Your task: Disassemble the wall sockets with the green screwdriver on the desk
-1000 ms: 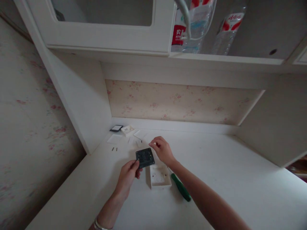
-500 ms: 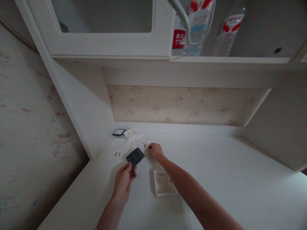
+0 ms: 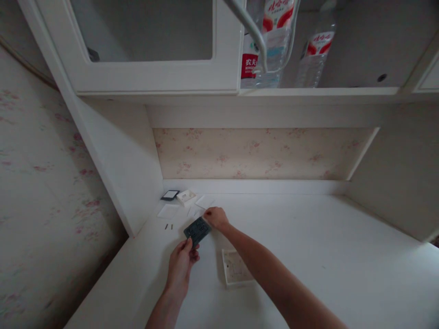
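Note:
My left hand [image 3: 182,264] pinches the near corner of a dark square switch module [image 3: 197,230] and holds it just above the white desk [image 3: 308,256]. My right hand [image 3: 215,216] is closed, fingers curled down onto the desk at the module's far right corner; what it grips is hidden. A white square back box [image 3: 236,273] lies open side up under my right forearm.
At the back left corner lie a black-framed plate [image 3: 170,195], a white part [image 3: 186,197], flat white covers [image 3: 168,211] and two small screws [image 3: 168,226]. Water bottles [image 3: 274,41] stand on the shelf above. A cabinet side panel [image 3: 120,155] walls the left.
My right hand left the module and reached back to the small parts. The left hand carried the module away from the back box toward the back left. The green screwdriver is out of sight.

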Demonstrator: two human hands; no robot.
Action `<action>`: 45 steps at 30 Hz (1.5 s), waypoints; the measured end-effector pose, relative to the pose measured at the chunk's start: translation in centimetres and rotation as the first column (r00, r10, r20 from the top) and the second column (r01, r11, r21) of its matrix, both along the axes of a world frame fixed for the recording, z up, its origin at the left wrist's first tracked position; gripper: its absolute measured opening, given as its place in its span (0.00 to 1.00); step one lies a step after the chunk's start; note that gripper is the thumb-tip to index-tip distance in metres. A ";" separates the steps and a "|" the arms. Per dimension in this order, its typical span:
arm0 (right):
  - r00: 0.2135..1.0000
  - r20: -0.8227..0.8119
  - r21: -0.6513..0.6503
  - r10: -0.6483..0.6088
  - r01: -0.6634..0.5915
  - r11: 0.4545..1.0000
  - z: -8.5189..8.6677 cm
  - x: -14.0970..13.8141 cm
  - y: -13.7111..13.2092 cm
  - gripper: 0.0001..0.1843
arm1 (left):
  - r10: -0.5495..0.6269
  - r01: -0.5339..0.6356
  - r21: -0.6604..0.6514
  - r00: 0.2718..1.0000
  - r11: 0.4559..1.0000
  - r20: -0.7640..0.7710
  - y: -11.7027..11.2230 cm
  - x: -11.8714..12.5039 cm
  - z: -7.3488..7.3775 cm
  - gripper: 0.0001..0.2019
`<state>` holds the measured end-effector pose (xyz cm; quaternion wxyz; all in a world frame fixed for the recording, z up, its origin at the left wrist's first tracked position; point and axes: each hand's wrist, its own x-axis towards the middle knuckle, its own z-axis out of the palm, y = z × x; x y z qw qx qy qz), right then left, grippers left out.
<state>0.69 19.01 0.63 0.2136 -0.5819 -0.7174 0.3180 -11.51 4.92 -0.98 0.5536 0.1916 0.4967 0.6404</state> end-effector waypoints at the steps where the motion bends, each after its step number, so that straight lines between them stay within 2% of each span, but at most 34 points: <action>1: 0.999 -0.044 -0.041 0.008 -0.010 0.999 0.3 0.8 -0.2 0.16 | -0.010 0.010 0.011 1.000 1.000 -0.022 0.0 0.0 -0.1 0.11; 3: 0.989 -0.140 -0.153 0.056 -0.077 0.985 0.9 2.7 -1.0 0.25 | -0.033 0.037 0.036 0.995 0.999 -0.098 0.0 0.1 -0.3 0.16; 5: 0.962 -0.237 -0.269 0.138 -0.202 0.942 1.4 4.8 -2.0 0.31 | -0.063 0.076 0.056 0.978 0.996 -0.200 -0.1 0.5 -0.6 0.20; 6: 0.944 -0.278 -0.316 0.178 -0.265 0.911 1.6 5.8 -2.7 0.32 | -0.077 0.095 0.063 0.965 0.993 -0.249 -0.1 0.7 -0.7 0.21; 9: 0.897 -0.374 -0.374 0.238 -0.380 0.846 1.9 8.5 -4.4 0.24 | -0.119 0.152 0.069 0.927 0.986 -0.355 -0.1 1.6 -1.0 0.24; 15: 0.859 -0.464 -0.387 0.216 -0.416 0.823 1.8 10.6 -6.1 0.22 | -0.170 0.245 0.101 0.863 0.964 -0.475 -0.3 3.4 -1.1 0.22; 20: 0.862 -0.488 -0.370 0.137 -0.346 0.862 1.4 10.9 -6.2 0.21 | -0.189 0.274 0.095 0.837 0.957 -0.513 -0.6 4.1 -0.7 0.21; 24: 0.869 -0.494 -0.314 0.010 -0.189 0.930 0.7 11.3 -4.6 0.19 | -0.131 0.235 0.093 0.782 0.968 -0.609 -1.2 4.4 0.0 0.18; 26: 0.882 -0.465 -0.300 -0.075 -0.078 0.951 0.1 11.4 -3.2 0.19 | -0.100 0.296 0.159 0.700 0.942 -0.707 -2.0 4.5 0.6 0.14; 28: 0.898 -0.407 -0.309 -0.166 0.036 0.950 -0.7 11.3 -1.7 0.19 | -0.114 0.440 0.186 0.572 0.878 -0.813 -2.8 4.6 1.3 0.11; 30: 0.914 -0.329 -0.333 -0.239 0.125 0.935 -1.6 10.8 -0.2 0.17 | -0.151 0.574 0.141 0.430 0.806 -0.890 -3.7 4.6 1.7 0.12; 32: 0.927 -0.250 -0.350 -0.281 0.184 0.918 -2.2 10.2 1.2 0.17 | -0.182 0.651 0.068 0.309 0.756 -0.933 -4.3 4.6 1.8 0.16; 35: 0.943 -0.146 -0.328 -0.298 0.237 0.914 -2.7 8.9 3.3 0.18 | -0.216 0.697 -0.020 0.196 0.717 -0.956 -4.5 4.5 1.3 0.22; 39: 0.958 -0.017 -0.224 -0.287 0.277 0.935 -2.5 7.1 5.8 0.17 | -0.238 0.687 -0.055 0.174 0.725 -0.956 -4.2 4.4 0.5 0.20; 45: 0.962 0.131 -0.069 -0.238 0.248 0.966 -2.2 3.7 7.9 0.17 | -0.256 0.695 -0.029 0.225 0.719 -0.940 -3.8 4.4 0.3 0.15</action>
